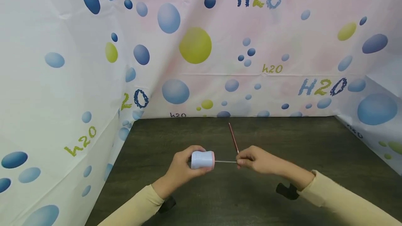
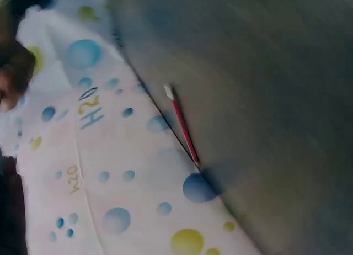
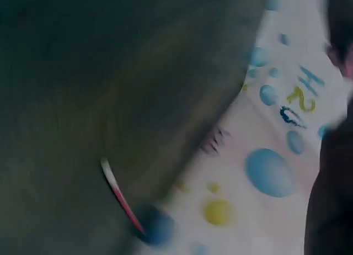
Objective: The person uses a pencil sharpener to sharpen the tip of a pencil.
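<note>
In the head view, my left hand point(image 1: 183, 165) holds a short, pale blue-white cylinder point(image 1: 202, 159) on its side, with its pink-rimmed end facing right. Thumb and fingers wrap round it from the left. My right hand point(image 1: 259, 159) pinches a thin silvery rod point(image 1: 224, 161) between thumb and fingers. The rod runs level from those fingertips to the cylinder's pink end; I cannot tell whether it goes inside. Just beyond the right fingertips lies a slim paintbrush point(image 1: 233, 136) with a red handle, its pale tip point(image 2: 169, 91) showing in the left wrist view.
A dark wood-look table point(image 1: 194, 132) spreads beneath both hands. White sheeting point(image 1: 220, 90) printed with blue and yellow-green dots and "H2O" stands along its back and sides. Dark wrist devices point(image 1: 287, 191) sit under the cream sleeves point(image 1: 326, 191).
</note>
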Available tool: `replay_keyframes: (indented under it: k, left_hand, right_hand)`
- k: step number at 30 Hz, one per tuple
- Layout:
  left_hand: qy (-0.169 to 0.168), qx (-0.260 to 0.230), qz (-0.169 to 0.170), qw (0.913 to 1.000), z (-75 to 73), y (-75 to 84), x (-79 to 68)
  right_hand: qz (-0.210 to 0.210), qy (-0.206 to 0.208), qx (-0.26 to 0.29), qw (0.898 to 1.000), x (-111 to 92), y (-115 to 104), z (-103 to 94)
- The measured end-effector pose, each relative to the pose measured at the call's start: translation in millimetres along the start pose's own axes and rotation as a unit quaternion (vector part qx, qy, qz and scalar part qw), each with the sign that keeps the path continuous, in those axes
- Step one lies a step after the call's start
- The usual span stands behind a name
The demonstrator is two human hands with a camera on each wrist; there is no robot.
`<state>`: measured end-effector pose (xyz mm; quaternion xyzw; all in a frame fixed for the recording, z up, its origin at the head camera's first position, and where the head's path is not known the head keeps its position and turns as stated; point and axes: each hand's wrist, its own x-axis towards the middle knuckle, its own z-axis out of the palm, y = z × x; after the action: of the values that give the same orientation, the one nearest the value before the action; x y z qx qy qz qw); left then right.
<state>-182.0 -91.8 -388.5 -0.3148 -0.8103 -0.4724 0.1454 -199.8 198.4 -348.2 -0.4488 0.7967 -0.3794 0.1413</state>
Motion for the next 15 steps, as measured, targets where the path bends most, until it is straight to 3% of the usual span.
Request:
replay_keyframes:
  k: [1,3,4,5,6,7,9,10,11,12,13,15]
  left_hand:
    - [0.004,0.035,0.069,0.997,-0.2,-1.1,0.3]
    - [0.007,0.082,0.171,0.9818,-0.7,-3.1,1.8]
    - [0.004,0.087,0.191,0.9777,-0.8,-3.1,2.7]
    - [0.0,0.085,0.19,0.978,-0.7,-2.4,3.5]
    - [-0.006,0.074,0.171,0.9825,-0.5,-0.8,4.1]
    - [-0.012,0.062,0.134,0.989,-0.3,0.9,4.3]
    - [-0.019,0.023,0.028,0.9992,0.6,4.5,5.5]
    - [-0.022,-0.005,-0.033,0.9992,0.2,6.0,6.4]
    - [-0.025,-0.033,-0.088,0.9953,-0.3,6.6,7.7]
    - [-0.027,-0.065,-0.136,0.9882,-1.1,6.8,9.1]
    - [-0.028,-0.099,-0.176,0.9789,-2.2,6.6,10.7]
    - [-0.033,-0.168,-0.236,0.9566,-4.8,6.4,13.7]
  right_hand:
    - [0.06,-0.051,0.125,0.989,-1.5,0.3,-4.5]
    - [0.146,-0.127,0.286,0.939,-3.1,3.5,-13.0]
    - [0.161,-0.148,0.318,0.923,-3.9,5.5,-15.5]
    - [0.159,-0.158,0.325,0.919,-4.7,6.8,-17.2]
    - [0.143,-0.153,0.31,0.927,-5.2,7.0,-18.1]
    - [0.123,-0.132,0.272,0.945,-5.4,5.7,-17.9]
    - [0.079,-0.052,0.11,0.989,-5.7,-1.0,-14.7]
    - [0.045,-0.006,0.001,0.999,-5.8,-4.3,-11.6]
    - [0.009,0.044,-0.11,0.993,-5.0,-6.9,-8.1]
    - [-0.025,0.096,-0.219,0.971,-3.7,-8.5,-4.4]
    - [-0.063,0.146,-0.317,0.935,-2.1,-8.8,-0.8]
    - [-0.149,0.239,-0.459,0.843,1.2,-5.5,5.4]
